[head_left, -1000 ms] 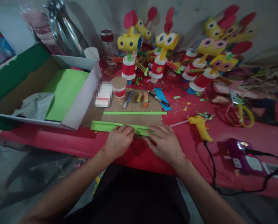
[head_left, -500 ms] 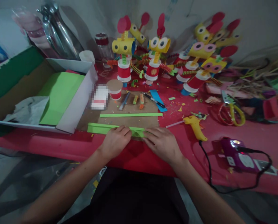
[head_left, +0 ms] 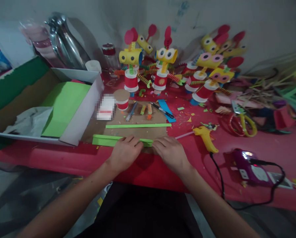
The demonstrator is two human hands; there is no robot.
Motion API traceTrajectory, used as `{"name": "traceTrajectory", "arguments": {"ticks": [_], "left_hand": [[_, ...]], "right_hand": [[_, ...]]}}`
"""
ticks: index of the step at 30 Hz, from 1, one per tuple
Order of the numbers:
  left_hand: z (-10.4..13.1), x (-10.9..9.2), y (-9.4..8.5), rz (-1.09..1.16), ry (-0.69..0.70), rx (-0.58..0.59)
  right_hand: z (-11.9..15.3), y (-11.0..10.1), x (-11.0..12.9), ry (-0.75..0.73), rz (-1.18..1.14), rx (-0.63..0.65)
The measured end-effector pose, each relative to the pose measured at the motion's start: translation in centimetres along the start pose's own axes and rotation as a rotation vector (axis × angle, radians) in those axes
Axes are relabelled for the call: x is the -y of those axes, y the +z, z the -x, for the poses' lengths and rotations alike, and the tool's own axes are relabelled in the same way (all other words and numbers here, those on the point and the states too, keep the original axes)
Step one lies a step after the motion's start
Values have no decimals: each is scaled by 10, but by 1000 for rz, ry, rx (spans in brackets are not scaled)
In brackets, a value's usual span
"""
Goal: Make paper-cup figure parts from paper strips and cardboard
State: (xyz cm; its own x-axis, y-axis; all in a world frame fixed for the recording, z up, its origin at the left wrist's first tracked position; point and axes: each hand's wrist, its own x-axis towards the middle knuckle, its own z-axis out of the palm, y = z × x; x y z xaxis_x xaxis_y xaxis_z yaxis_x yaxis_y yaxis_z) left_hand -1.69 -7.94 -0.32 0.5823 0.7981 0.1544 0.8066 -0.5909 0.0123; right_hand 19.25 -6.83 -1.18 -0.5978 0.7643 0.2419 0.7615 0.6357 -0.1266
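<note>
A green paper strip [head_left: 104, 140] with a lengthwise fold lies along the near edge of a brown board [head_left: 133, 132]. My left hand [head_left: 127, 150] is closed on its middle, fingers curled over the fold. Close beside it, my right hand [head_left: 170, 152] has its fingers pressed together on the strip's right part and covers that end. Just beyond the hands, a narrower green strip [head_left: 138, 126] lies flat. Farther back on the board are small folded paper springs [head_left: 146, 109], a pen [head_left: 162, 110] and a paper cup [head_left: 122, 100].
At the left stands an open box [head_left: 73, 114] holding green paper. Several paper-cup figures [head_left: 160, 81] line the back. To the right lie a yellow glue gun [head_left: 205, 138] with a black cord, scissors [head_left: 243, 120] and a purple device [head_left: 253, 168]. A metal jug [head_left: 68, 43] stands behind.
My right hand has shifted slightly left along the green strip, nearer my left hand, and its fingers have drawn closer together. The whole view has tilted a little upward.
</note>
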Motion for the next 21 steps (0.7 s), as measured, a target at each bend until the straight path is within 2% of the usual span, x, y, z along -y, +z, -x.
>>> {"name": "traceTrajectory", "arguments": {"ticks": [5,11,21], "left_hand": [[-7,-2,5,20,-96,-33],[-16,3,6,128,-175,43],[-15,8,8,239,-242,50]], "right_hand": [[6,8,0,144,-68,-72],[14,12,-6,329,-225,-133],[18,12,-7,455,-364,-121]]}}
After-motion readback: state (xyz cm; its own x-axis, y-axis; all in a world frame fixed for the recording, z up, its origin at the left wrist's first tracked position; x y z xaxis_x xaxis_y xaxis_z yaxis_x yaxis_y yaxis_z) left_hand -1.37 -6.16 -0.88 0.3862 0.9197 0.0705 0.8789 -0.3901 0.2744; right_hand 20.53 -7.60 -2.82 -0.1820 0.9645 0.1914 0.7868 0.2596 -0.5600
